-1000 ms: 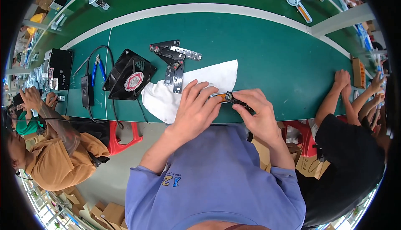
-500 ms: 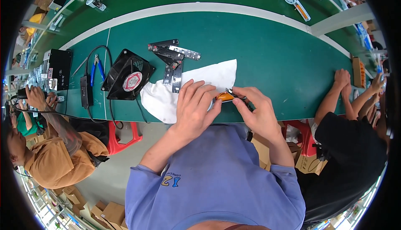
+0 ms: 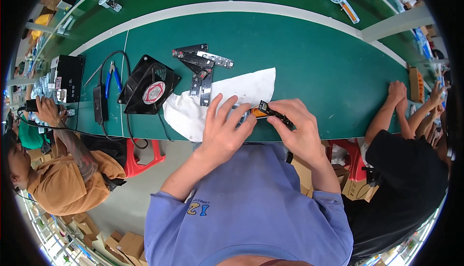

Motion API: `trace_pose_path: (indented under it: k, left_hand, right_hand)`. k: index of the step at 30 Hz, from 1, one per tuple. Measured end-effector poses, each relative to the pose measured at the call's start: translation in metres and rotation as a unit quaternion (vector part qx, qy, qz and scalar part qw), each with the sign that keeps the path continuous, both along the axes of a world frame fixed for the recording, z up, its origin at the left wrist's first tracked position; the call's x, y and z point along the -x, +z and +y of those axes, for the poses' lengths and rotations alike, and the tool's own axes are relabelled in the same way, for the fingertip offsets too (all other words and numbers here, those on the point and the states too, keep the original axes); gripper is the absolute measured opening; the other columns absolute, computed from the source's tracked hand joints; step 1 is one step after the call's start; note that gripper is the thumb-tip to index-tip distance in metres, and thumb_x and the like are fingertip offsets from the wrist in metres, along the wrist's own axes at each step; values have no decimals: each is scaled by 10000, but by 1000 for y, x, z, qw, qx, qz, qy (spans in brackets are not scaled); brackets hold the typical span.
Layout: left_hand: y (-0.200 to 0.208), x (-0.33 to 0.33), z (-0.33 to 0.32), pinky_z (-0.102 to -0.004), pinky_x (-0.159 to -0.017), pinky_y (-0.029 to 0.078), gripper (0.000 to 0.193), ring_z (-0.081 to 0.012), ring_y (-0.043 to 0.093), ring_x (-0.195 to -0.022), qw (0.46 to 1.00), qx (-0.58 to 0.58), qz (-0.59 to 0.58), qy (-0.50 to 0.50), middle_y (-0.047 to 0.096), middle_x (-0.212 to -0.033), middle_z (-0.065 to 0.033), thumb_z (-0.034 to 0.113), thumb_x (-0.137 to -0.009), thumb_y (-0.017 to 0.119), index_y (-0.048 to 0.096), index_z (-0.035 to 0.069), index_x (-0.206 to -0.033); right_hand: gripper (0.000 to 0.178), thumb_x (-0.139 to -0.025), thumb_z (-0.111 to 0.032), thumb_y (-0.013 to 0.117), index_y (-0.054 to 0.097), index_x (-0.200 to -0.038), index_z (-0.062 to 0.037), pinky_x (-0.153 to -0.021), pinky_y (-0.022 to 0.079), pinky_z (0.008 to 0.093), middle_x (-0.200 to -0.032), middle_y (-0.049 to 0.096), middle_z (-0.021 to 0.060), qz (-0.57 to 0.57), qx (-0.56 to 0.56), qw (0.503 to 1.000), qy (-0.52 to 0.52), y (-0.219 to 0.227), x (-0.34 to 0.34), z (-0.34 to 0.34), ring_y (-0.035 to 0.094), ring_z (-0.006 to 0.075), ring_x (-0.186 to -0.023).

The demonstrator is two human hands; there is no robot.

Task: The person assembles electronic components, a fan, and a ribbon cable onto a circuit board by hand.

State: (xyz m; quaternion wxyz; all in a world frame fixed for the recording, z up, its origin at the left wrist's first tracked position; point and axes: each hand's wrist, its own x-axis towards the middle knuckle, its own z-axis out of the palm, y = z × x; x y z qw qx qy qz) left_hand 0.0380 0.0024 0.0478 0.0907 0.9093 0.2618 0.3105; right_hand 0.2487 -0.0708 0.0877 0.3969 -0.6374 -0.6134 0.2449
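Near the table's front edge, my right hand [image 3: 300,128] pinches a narrow black circuit board [image 3: 265,106] between thumb and fingers, its near end running under them. My left hand [image 3: 223,130] rests over a white cloth [image 3: 184,118], its thumb and fingertips closed on a small part with an orange cylinder-like body [image 3: 258,113]. That part is mostly covered by my fingers, and the circuit board's far end lies right beside it. I cannot tell whether the two are joined. Beyond the cloth, several black circuit boards [image 3: 197,64] lie in a loose pile.
Left of the cloth stands a black square fan [image 3: 147,84], with blue cutters [image 3: 112,78], a black power adapter [image 3: 100,105] and its cable beyond. People sit on both sides: an orange-brown sleeve [image 3: 63,184] left, bare forearms [image 3: 389,106] right. A handheld fan [image 3: 344,5] lies across the white ledge.
The circuit board in my right hand has turned up and out, so more of its face shows above the orange part. My left hand has barely moved.
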Motion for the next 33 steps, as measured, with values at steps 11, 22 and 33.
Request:
trace_pose_path:
  k: [11, 22, 33]
  left_hand:
    - [-3, 9, 13, -598, -1131, 438, 260, -414, 542, -1327, 995, 32, 40, -83, 610, -1337, -163, 99, -856, 728, 674, 38, -1102]
    - [10, 7, 18, -575, -1119, 445, 248, -394, 542, -1329, 990, 74, 66, -100, 608, -1338, -155, 66, -869, 748, 664, 29, -1100]
    - [15, 9, 23, -461, -1120, 465, 520, -383, 555, -1354, 970, 218, -30, -104, 623, -1368, -152, 3, -868, 808, 581, -5, -1336]
  right_hand:
    - [276, -831, 19, 843, 779, -1099, 19, -852, 595, 388, -1132, 771, 140, -38, -50, 998, 32, -7, 0, 1, 714, 307, -1000]
    - [283, -824, 32, 826, 788, -1104, 30, -856, 592, 386, -1145, 771, 121, -60, -62, 994, 62, -10, 2, 2, 697, 302, -1007]
    - [279, -837, 17, 768, 755, -1113, 54, -872, 564, 416, -1140, 726, 123, -108, -54, 984, 132, -5, 2, 10, 660, 312, -1013]
